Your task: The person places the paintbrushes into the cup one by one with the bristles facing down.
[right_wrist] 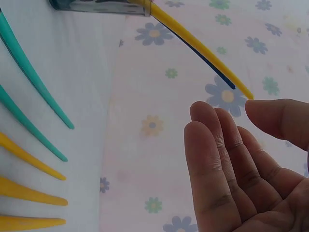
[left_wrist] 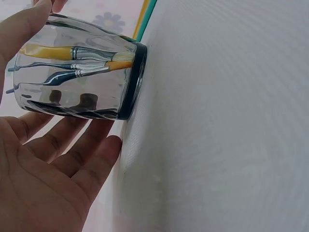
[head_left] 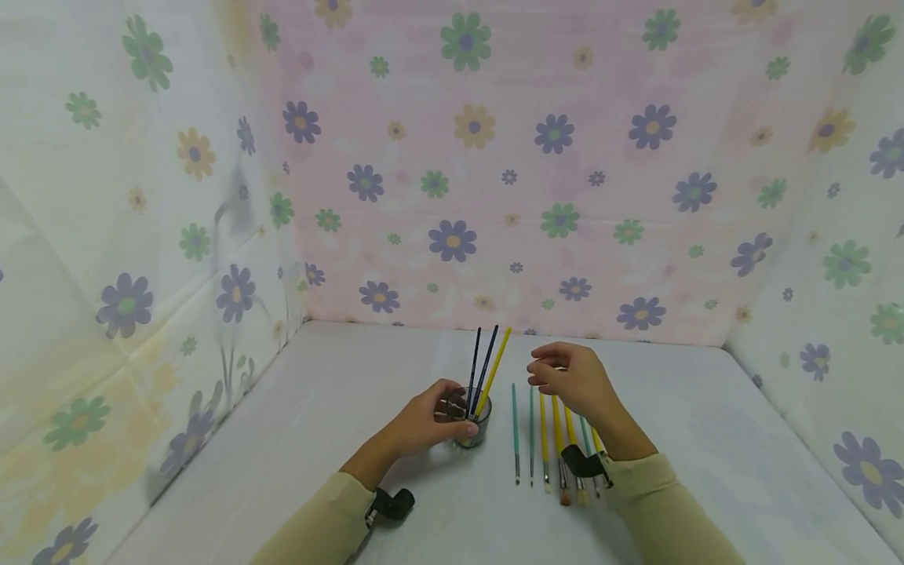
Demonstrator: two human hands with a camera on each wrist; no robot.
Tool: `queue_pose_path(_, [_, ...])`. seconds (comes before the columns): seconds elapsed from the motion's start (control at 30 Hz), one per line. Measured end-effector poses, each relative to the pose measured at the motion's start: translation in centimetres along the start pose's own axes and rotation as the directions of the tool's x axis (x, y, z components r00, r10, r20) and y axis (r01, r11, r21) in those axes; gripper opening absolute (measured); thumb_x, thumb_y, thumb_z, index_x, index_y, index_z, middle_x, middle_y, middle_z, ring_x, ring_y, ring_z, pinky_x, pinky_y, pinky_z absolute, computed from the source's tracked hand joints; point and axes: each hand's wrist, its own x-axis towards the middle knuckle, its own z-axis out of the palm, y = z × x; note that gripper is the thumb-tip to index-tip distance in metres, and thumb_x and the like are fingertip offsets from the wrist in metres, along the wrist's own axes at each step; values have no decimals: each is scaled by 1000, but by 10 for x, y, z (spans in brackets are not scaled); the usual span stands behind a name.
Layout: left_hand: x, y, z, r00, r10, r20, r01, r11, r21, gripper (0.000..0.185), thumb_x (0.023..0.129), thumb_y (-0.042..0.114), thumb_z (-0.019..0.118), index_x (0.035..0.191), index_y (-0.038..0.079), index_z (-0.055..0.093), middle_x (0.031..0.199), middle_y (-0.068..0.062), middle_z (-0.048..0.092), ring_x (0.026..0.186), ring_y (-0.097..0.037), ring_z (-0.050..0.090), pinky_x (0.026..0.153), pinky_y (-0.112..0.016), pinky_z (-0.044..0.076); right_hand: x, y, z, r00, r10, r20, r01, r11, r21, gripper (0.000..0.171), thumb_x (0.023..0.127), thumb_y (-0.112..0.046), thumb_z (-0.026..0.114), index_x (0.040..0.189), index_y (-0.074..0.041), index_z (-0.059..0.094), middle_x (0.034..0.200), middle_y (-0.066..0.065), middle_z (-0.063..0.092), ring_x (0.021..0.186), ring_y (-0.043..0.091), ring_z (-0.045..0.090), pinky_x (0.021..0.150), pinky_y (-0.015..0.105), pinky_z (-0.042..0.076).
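Head: my left hand cups the glass holding three upright brushes; my right hand hovers empty, loosely curled, nearest the yellow tip.
Left wrist: fingers relaxed against glass.
Right wrist: yellow brush slants toward my thumb.

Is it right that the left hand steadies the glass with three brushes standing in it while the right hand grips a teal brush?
Not quite. The right hand holds nothing; head and right wrist views show its fingers empty above the teal brush. The left hand does steady the glass holding three brushes.
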Motion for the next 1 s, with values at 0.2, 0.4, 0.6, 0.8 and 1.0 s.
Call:
queue_pose_path(0.2, [0,-1,0,1000,-11,-2,11,1000,20,69,85,50,83,142,24,53,126,2,67,118,-18,64,104,-44,55,0,0,-11,1000,5,3,-5,1000,4,31,101,-20,67,128,-4,66,121,18,73,97,23,77,82,37,64])
queue_pose_path(0.4, [-1,-1,0,1000,-7,-2,7,999,46,75,84,53,83,146,24,53,125,2,67,115,-17,64,101,-43,56,0,1,-21,1000,17,-10,-17,1000,-4,31,102,-21,67,126,-2,67,122,18,72,100,27,76,82,35,64])
queue_pose_path(0.6, [0,-3,0,999,-27,-32,30,997,70,77,82,57,83,144,22,54,123,3,68,114,-16,65,99,-43,56,3,9,-32,999,17,-47,-19,999,-34,32,102,-24,67,125,-2,67,121,19,72,102,29,76,82,36,64])
queue_pose_path(0.8, [0,-2,0,995,-65,-80,72,993,89,80,80,59,84,145,21,54,125,1,67,117,-20,64,100,-47,56,7,23,-45,997,49,-62,-54,995,-81,36,101,-27,68,126,-2,67,122,19,72,100,27,76,81,35,64])
queue_pose_path(1.0, [1,0,-1,979,-123,-164,139,986,88,80,78,63,84,141,23,55,123,1,68,116,-21,63,97,-48,56,9,34,-57,994,95,-52,-99,992,-81,37,101,-28,69,128,-2,66,124,20,71,98,24,75,82,34,64])
